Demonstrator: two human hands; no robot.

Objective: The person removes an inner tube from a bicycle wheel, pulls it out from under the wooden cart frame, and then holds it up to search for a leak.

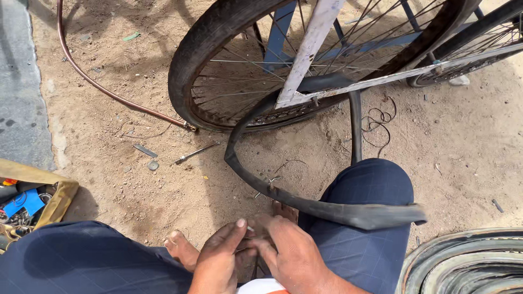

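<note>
Low down, left hand [220,258] and right hand [289,253] meeting, fingers [235,234] pinched together

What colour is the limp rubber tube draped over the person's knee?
Black. The inner tube loops from the bicycle wheel across the knee, clearest in the head view.

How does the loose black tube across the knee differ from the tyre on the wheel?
The inner tube lies flat and limp, draped over the knee; the tyre stays round, mounted on the spoked wheel. The inner tube looks thinner and smooth; the tyre is thicker and dusty. Both are black rubber.
</note>
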